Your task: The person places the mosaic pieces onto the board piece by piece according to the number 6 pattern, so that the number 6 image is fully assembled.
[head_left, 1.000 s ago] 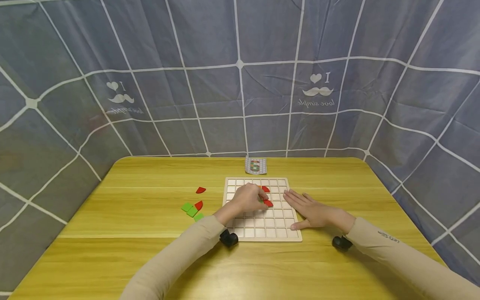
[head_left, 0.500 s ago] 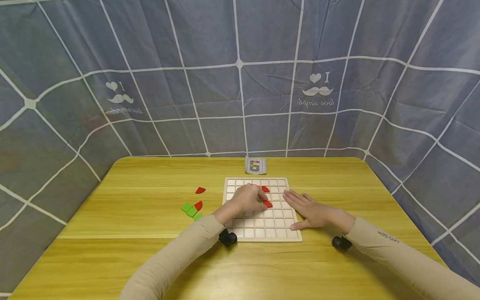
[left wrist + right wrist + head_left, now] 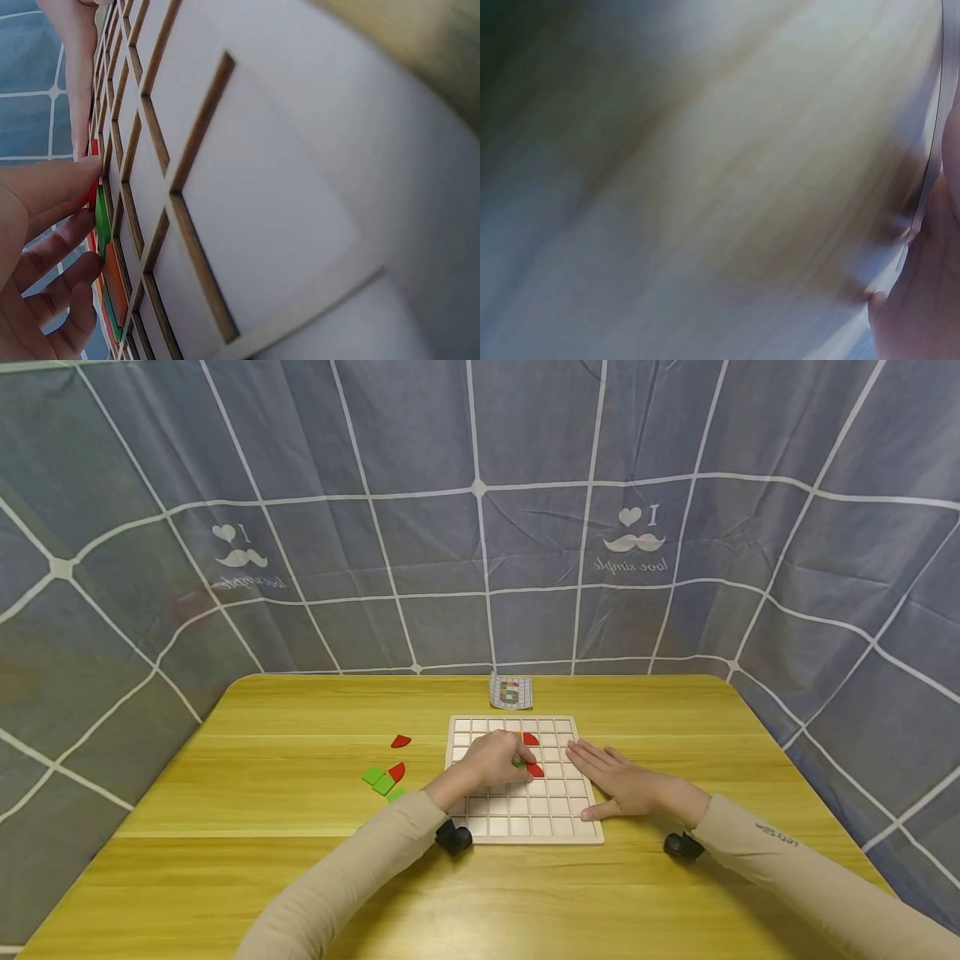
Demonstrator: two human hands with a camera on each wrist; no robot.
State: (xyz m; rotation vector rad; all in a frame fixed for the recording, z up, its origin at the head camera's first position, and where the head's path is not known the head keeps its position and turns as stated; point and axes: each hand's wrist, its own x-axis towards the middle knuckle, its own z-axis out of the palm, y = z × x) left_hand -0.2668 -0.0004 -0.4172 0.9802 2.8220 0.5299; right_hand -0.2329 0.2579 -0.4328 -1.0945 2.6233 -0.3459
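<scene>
My left hand [image 3: 495, 758] is over the middle of a pale wooden grid board [image 3: 551, 827]. Its thumb and fingertips pinch a red quarter-circle tile [image 3: 535, 770], low over the cells. Beside that tile, a green tile [image 3: 103, 217] shows under the fingers in the left wrist view, and an orange tile [image 3: 116, 277] lies in the board past it. Another red quarter-circle tile [image 3: 531, 739] sits farther up the board. Flat and spread, my right hand [image 3: 626, 783] rests on the board's right edge. The left hand hides part of the tiles beneath it.
Left of the board on the wooden table [image 3: 225, 860] lie several green square tiles [image 3: 384, 783], a red quarter-circle tile [image 3: 397, 771] and another red tile [image 3: 401, 741]. A printed pattern card [image 3: 511, 692] lies behind the board. Grey gridded curtains [image 3: 420, 543] enclose the table.
The left fingers and the red tile have shifted very slightly toward the near side of the board, showing a bit more of the green tile. The right hand stays still.
</scene>
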